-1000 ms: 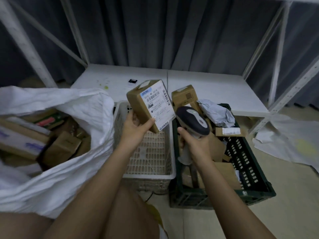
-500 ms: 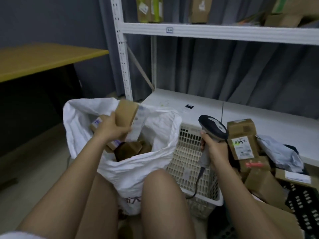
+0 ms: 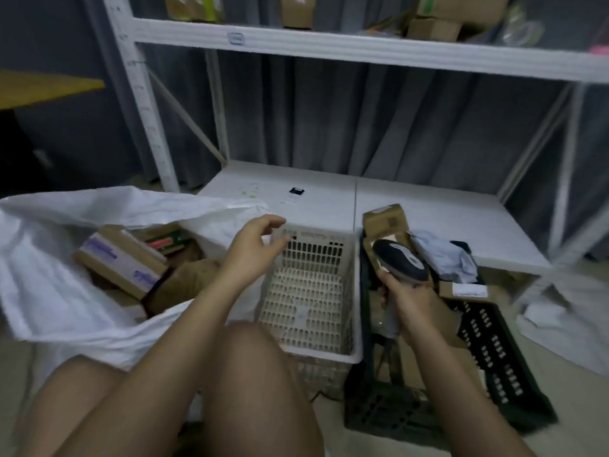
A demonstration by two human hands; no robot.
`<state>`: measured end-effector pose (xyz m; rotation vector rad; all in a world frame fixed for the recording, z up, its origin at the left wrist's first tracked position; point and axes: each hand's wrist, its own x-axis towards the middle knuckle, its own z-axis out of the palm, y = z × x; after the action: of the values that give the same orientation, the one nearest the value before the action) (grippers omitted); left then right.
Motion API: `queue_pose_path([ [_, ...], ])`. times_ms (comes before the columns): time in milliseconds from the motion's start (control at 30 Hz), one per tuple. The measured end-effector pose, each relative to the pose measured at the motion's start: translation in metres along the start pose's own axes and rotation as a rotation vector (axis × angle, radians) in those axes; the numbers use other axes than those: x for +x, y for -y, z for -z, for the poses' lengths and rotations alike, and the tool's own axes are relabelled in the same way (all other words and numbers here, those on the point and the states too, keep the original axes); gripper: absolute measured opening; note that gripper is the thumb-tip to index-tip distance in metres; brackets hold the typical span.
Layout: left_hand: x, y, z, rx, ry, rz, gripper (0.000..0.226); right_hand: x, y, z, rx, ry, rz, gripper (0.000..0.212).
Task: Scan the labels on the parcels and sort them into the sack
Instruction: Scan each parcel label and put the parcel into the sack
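A white sack (image 3: 52, 291) lies open at the left with several cardboard parcels inside, one with purple tape (image 3: 120, 260) on top. My left hand (image 3: 255, 247) hovers empty between the sack's mouth and the white basket, fingers loosely curled. My right hand (image 3: 407, 300) grips the handle of a black and grey barcode scanner (image 3: 400, 260) over the dark crate (image 3: 494, 344). That crate holds more parcels: a brown box (image 3: 385, 221) standing at its back, a grey plastic mailer (image 3: 443, 255) and a flat labelled box (image 3: 464, 289).
An empty white slotted basket (image 3: 313, 291) stands between sack and crate. My bare knees fill the foreground. A white shelf rack (image 3: 329, 44) rises behind, its low shelf (image 3: 428, 212) holding a small black item (image 3: 295, 192). White sheeting (image 3: 566, 324) lies on the floor at right.
My left hand carried the labelled brown parcel left into the sack, let it go and came back empty toward the basket. The scanner stayed in my right hand.
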<state>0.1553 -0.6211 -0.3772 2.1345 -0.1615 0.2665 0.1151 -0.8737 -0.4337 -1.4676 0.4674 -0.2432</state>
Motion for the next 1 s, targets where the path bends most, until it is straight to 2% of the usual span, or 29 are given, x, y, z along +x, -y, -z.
queue_pose_path([
  [133,0.005,-0.02,-0.085,-0.069,0.191,-0.051,0.029,0.009,-0.018,0.063,0.002,-0.144,-0.071,0.018],
  [267,-0.004,-0.013,-0.168,-0.004,0.397,0.007,0.033,0.023,-0.049,0.125,0.025,-0.302,-0.163,0.027],
  [400,-0.031,0.002,-0.235,0.015,0.599,0.069,0.035,0.02,-0.074,0.166,0.029,-0.408,-0.229,0.021],
  [533,-0.053,0.015,-0.281,0.041,0.741,0.118,0.04,0.019,-0.095,0.181,0.034,-0.435,-0.237,0.012],
  [833,-0.086,0.042,-0.331,-0.02,0.9,0.259,0.018,0.022,-0.127,0.184,-0.014,-0.37,-0.266,0.027],
  [900,-0.088,0.041,-0.339,-0.066,0.905,0.302,0.027,0.024,-0.13,0.184,-0.023,-0.362,-0.274,0.027],
  [1000,-0.09,0.037,-0.349,-0.099,0.981,0.352,0.05,0.027,-0.132,0.185,-0.023,-0.363,-0.288,0.026],
])
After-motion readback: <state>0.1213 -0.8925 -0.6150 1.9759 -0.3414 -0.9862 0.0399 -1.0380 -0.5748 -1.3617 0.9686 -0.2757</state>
